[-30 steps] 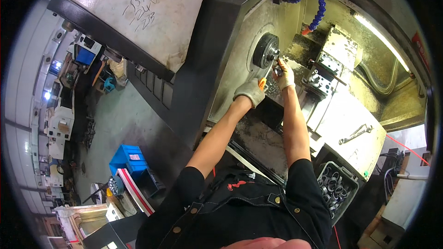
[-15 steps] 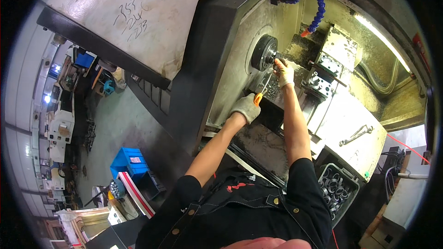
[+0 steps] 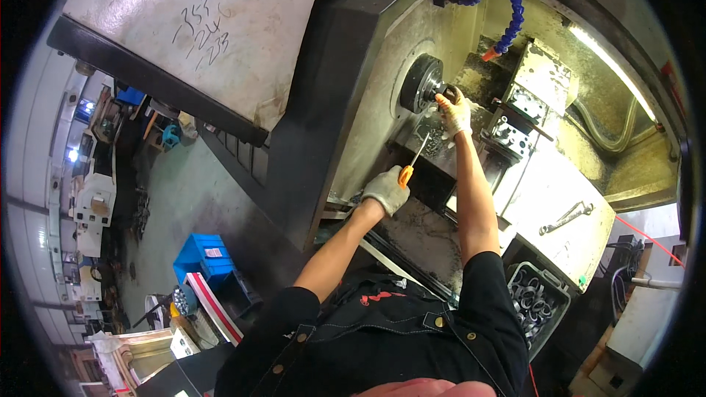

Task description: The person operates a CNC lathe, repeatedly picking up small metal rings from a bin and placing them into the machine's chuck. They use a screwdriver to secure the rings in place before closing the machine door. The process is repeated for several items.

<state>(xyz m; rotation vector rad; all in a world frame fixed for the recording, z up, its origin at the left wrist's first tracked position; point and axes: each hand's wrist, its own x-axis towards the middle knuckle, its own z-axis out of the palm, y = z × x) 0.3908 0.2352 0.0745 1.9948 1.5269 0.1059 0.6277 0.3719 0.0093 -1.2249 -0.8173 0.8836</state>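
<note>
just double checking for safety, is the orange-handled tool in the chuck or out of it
Out: the left hand holds the orange-handled tool, and its tip shows clear of the chuck.

Left hand partly hides the orange handle (lower end).

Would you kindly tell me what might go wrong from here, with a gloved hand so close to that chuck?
If the chuck turned, it could snag the glove of the right hand, which is at its front. The orange-handled tool in the left hand points its bare shaft forward, so a slip might jab something. The wrench lying loose on the pale cover might get knocked off.
</note>
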